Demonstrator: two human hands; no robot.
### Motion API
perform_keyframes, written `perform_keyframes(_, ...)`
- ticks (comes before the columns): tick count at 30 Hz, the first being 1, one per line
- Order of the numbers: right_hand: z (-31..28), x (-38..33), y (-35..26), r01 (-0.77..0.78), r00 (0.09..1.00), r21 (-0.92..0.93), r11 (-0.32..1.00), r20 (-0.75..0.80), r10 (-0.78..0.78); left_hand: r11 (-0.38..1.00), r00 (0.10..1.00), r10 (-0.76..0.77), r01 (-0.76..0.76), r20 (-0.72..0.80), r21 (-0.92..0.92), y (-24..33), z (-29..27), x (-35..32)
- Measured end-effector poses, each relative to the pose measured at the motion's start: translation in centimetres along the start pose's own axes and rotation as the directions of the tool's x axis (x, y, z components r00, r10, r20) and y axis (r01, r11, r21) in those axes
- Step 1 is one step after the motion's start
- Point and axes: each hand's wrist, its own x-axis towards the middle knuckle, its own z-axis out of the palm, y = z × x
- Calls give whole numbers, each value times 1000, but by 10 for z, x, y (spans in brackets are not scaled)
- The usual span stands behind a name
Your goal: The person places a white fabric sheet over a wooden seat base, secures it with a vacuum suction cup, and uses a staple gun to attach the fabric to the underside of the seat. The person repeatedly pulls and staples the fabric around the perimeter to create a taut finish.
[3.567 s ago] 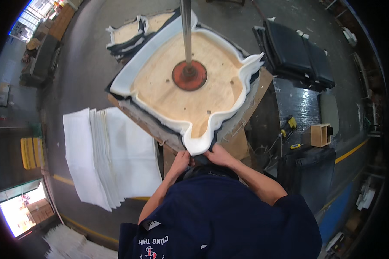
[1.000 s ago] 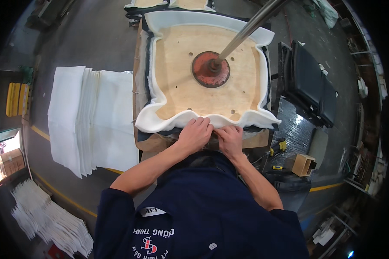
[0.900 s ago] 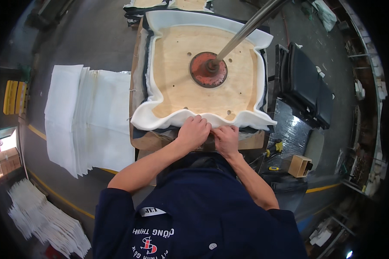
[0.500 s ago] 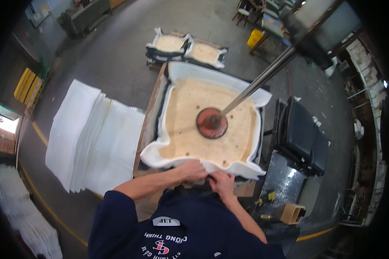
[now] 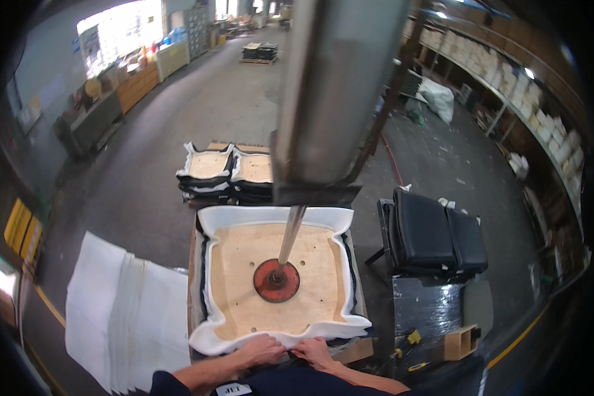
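A square plywood seat panel [image 5: 310, 237] lies in front of me, with white padding [image 5: 270, 215] turned up around its rim. Black cover material [image 5: 202, 277] shows outside the padding. A round red press disc [image 5: 276, 280] on a metal rod [image 5: 290, 234] rests on the middle of the panel. My left hand [image 5: 263, 348] is closed at the near edge of the seat, knuckles up. Close beside it my right hand [image 5: 315, 352] is closed at the same edge. Their fingertips are partly hidden; both seem to grip the edge of the cover.
White sheets [image 5: 129, 310] are stacked at the left. Beyond the seat stand more padded panels [image 5: 208, 165]. Black cushions [image 5: 429, 231] sit at the right, above a plastic-wrapped surface [image 5: 419, 313] with a small wooden box [image 5: 460, 343] and a yellow-handled tool [image 5: 417, 367]. A thick metal column [image 5: 333, 99] rises ahead.
My head view has tilted up and swung round, so the seat and hands sit lower in the picture. Both hands stay at the near edge; the disc remains on the panel.
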Motion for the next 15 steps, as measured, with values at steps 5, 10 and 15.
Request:
perform_keyframes(5,-22,-13,-16,131,945,-109,985,-287,-157,994,987,-112,113,112,-6,10,-19,5)
perform_keyframes(10,-49,-43,3,72,980,-63,995,-181,-83,996,995,-79,82,-66,45,27,-21,11)
perform_keyframes(15,-56,-44,11,28,995,-165,986,-89,-43,971,979,-190,199,-74,131,45,-21,31)
